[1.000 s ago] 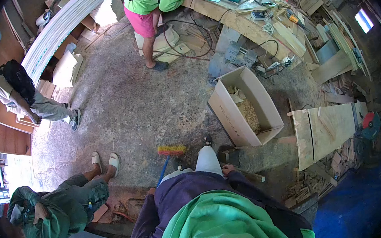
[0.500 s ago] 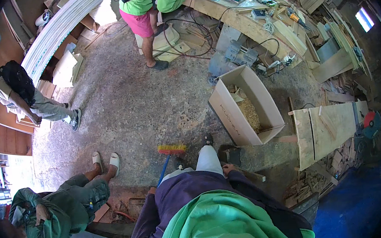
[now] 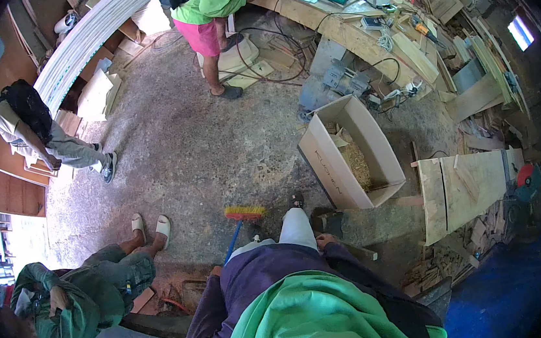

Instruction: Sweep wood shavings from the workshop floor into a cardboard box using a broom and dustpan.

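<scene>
A broom [image 3: 245, 212] with yellow and red bristles stands on the floor before my feet, its blue handle slanting up toward my left side. My left hand [image 3: 216, 270], small and partly covered by a dark sleeve, is at the handle's upper visible end and appears closed round it. Beside my right thigh hangs my right hand [image 3: 324, 241]; its fingers are too small and covered to read, and no object shows in it. To the right of my legs is a large open cardboard box [image 3: 322, 167] with wood shavings [image 3: 356, 166] inside.
A workbench [image 3: 342, 32] with tools and cords is at the far right, a grey machine [image 3: 345, 78] below it. Hoses lie near a person in pink shorts [image 3: 198, 39]. Two more people [image 3: 62, 140] [image 3: 93, 290] stand left. Plywood [image 3: 464, 189] and scrap wood are at right.
The view has shifted very slightly. The person at the far bench has moved an arm a little. My hands and the broom stay where they were.
</scene>
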A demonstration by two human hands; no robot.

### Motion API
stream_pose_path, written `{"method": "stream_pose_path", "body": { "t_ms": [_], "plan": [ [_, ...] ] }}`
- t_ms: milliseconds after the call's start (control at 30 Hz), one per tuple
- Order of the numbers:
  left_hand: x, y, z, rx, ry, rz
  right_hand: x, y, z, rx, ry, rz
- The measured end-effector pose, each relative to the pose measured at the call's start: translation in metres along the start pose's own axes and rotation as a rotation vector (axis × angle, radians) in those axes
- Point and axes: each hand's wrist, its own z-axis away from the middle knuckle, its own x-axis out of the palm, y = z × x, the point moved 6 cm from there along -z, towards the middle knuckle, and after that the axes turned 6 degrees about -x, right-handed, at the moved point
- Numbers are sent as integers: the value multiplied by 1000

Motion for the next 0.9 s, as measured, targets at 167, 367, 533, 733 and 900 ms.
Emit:
{"method": "stream_pose_path", "body": {
  "t_ms": [167,367,533,733,900],
  "plan": [
    [-4,1,6,-50,51,13,-1,-4,5,28,-52,-171],
    [-8,5,12,-37,86,7,8,8,1,58,-34,-177],
    [-10,13,24,-29,12,18,20,22,-14,-60,-11,-130],
    [-4,5,13,-21,72,14,25,32,-22,-69,11,-210],
    [5,-6,-6,-10,96,-38,28,42,-28,-41,44,-154]
  ]
}}
